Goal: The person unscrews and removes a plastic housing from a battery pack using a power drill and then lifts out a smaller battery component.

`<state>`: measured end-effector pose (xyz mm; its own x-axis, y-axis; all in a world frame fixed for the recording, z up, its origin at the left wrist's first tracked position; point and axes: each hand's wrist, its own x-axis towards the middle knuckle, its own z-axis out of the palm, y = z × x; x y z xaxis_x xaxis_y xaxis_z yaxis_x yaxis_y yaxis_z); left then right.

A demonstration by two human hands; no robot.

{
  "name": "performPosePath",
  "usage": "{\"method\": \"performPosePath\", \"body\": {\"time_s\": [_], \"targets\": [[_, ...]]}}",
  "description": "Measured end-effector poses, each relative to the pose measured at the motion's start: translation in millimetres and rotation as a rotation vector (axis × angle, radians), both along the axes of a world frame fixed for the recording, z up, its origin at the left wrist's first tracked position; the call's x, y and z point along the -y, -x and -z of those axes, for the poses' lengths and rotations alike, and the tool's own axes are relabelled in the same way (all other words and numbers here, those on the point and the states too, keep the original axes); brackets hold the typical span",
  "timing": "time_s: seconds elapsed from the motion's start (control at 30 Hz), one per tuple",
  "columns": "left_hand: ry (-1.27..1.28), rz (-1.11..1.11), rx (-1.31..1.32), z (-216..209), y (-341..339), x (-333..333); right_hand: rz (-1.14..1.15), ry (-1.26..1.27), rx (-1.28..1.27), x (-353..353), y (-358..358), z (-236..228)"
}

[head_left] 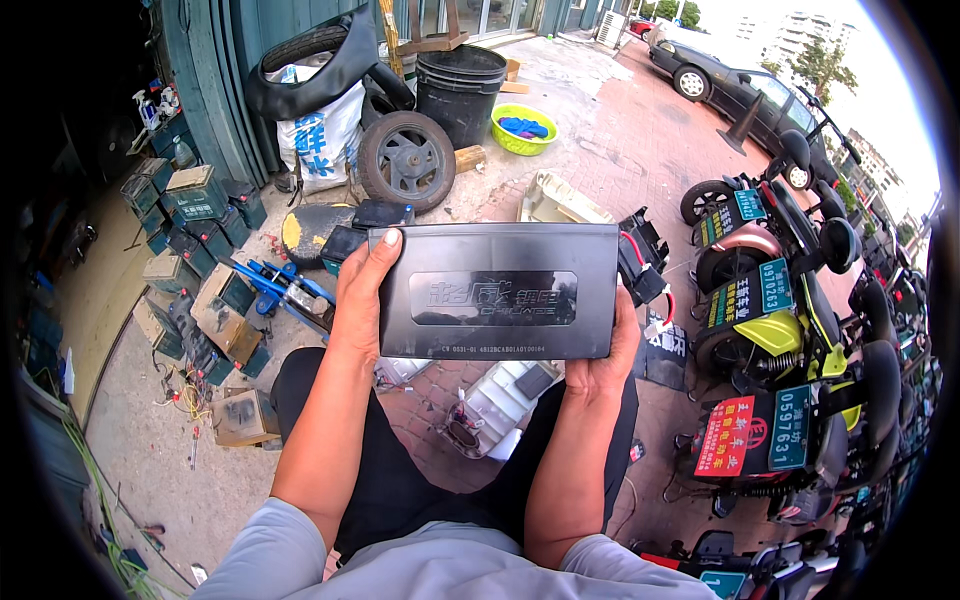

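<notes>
Between my two hands I hold up a black rectangular battery pack (500,250), its broad face with a glossy inset panel turned toward me. My left hand (366,275) grips its left end, thumb along the front edge and the other fingers hidden behind. At the lower right corner my right hand (612,350) is closed round the pack, with its fingers partly hidden. Red and white leads with a connector (645,265) stick out by the right end. Below the pack, between my knees, an opened pale plastic casing (500,400) lies on the brick paving.
Several old batteries (200,195) are stacked at the left near a blue floor jack (285,285). A wheel (406,160), a black bucket (460,85) and a yellow-green basin (523,130) stand ahead. Parked electric scooters (770,320) line the right side; a dark car (740,90) is farther off.
</notes>
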<state>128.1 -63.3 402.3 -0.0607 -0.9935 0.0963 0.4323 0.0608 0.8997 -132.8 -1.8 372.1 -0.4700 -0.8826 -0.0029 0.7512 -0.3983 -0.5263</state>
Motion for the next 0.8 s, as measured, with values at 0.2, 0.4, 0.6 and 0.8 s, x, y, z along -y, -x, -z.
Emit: {"method": "performPosePath", "body": {"time_s": [0.2, 0.4, 0.6, 0.8], "targets": [[-0.011, -0.016, 0.009, -0.7, 1.1, -0.9, 0.012, -0.009, 0.0, -0.1, 0.1, 0.0], [-0.007, -0.007, -0.01, -1.0, 2.2, -0.6, 0.003, 0.009, 0.007, 0.8, 1.5, 2.5], [0.006, 0.005, -0.015, -0.7, -0.9, -0.2, -0.012, 0.04, 0.016, 1.9, 2.0, 4.2], [0.014, -0.003, -0.024, -3.3, 0.6, -3.4, -0.024, 0.055, 0.007, 1.2, 2.6, 5.7]]}}
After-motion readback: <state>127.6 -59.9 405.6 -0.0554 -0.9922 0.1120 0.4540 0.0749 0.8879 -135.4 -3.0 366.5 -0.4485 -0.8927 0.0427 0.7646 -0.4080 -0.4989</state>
